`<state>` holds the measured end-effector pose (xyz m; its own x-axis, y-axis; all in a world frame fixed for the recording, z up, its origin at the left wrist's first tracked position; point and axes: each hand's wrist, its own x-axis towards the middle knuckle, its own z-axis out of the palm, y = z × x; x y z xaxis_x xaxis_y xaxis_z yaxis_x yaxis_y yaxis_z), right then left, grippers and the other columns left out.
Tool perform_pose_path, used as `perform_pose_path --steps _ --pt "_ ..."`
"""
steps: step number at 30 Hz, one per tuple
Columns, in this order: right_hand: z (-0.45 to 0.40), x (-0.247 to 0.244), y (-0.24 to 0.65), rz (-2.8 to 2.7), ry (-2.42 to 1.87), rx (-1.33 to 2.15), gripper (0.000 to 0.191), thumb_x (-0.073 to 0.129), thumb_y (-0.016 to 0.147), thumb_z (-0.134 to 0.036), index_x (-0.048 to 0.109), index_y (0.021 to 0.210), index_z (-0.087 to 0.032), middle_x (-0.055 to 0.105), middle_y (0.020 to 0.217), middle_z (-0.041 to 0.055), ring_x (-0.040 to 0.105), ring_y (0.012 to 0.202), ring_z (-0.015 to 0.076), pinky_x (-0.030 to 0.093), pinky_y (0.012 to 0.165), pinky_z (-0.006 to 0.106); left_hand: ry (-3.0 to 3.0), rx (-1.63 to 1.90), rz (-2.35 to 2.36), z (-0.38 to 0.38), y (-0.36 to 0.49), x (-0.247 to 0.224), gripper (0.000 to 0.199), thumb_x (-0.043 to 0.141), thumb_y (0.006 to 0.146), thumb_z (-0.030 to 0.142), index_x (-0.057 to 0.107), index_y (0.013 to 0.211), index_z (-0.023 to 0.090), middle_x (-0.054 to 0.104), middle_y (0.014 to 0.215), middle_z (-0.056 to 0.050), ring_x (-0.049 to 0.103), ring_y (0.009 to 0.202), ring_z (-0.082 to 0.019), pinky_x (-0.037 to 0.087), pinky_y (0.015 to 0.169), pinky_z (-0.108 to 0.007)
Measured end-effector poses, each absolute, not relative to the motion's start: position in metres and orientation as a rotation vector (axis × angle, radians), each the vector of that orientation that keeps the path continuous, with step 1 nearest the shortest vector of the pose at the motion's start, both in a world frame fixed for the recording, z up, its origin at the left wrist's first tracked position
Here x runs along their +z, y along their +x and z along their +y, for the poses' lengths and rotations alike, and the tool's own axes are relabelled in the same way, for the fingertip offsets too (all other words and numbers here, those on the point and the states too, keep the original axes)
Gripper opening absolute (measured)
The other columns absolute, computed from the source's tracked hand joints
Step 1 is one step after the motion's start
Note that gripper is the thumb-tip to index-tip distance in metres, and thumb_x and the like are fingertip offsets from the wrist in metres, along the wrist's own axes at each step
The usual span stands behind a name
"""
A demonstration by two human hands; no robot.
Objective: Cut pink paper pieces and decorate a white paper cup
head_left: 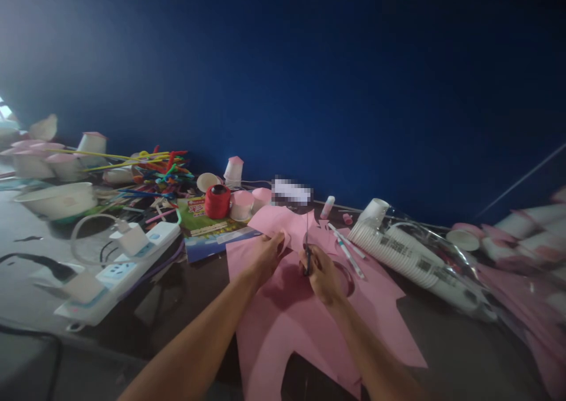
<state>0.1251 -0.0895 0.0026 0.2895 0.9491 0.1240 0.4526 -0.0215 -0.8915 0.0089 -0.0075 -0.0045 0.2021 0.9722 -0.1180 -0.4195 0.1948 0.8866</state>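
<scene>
Here, the left hand (270, 252) grasps the near left edge of a curved piece of pink paper (275, 219), its fingertips pinching the sheet. The right hand (319, 266) has its fingers curled round the handles of a pair of dark-handled metal scissors (308, 253), whose blades point away from the fingers and up against the right part of that piece. Beneath both hands lies a large, irregularly cut pink sheet (316, 324). Just right of the right fingers are slim white pens (349, 258) and a round ring-shaped object (346, 278). Beyond the left fingers, to the left, stands a red spool of thread (217, 201); well right of the right fingers lies a plastic-wrapped stack of white paper cups (404, 259).
</scene>
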Motion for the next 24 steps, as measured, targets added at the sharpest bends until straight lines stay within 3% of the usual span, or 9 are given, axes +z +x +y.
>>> perform_pose_path --steps 6,13,19,24 --pt "-0.0877 -0.0027 0.1257 -1.309 -1.607 0.644 0.03 0.049 0.087 -0.048 0.055 0.071 -0.023 0.057 0.063 -0.0017 0.052 0.06 0.0173 0.039 0.057 0.028 0.734 1.042 0.805 -0.0118 0.0069 0.0003 0.041 0.076 0.063 0.034 0.04 0.05 0.019 0.041 0.048 0.007 0.042 0.051 -0.007 0.05 0.063 -0.024" --pt "-0.0875 -0.0012 0.1253 -1.323 -1.583 0.618 0.034 0.047 0.087 -0.049 0.052 0.066 -0.023 0.059 0.062 -0.0004 0.053 0.058 0.0161 0.041 0.056 0.027 0.684 1.052 0.797 -0.0086 0.0097 -0.0033 0.038 0.078 0.062 0.033 0.045 0.052 0.018 0.044 0.05 0.006 0.045 0.053 -0.008 0.052 0.069 -0.027" --pt "-0.0888 0.0015 0.1244 -1.345 -1.569 0.554 0.03 0.047 0.085 -0.045 0.053 0.067 -0.023 0.06 0.061 0.0013 0.054 0.057 0.0169 0.042 0.053 0.027 0.705 1.054 0.773 -0.0051 0.0091 -0.005 0.042 0.08 0.059 0.033 0.043 0.047 0.02 0.043 0.048 0.004 0.046 0.053 -0.01 0.049 0.061 -0.024" --pt "-0.0873 -0.0036 0.1268 -1.375 -1.519 0.579 0.025 0.049 0.085 -0.041 0.055 0.07 -0.022 0.059 0.061 -0.0001 0.053 0.057 0.0151 0.042 0.053 0.024 0.743 1.068 0.765 -0.0021 0.0071 -0.006 0.038 0.083 0.053 0.037 0.052 0.051 0.016 0.052 0.055 0.001 0.05 0.058 -0.01 0.049 0.063 -0.024"
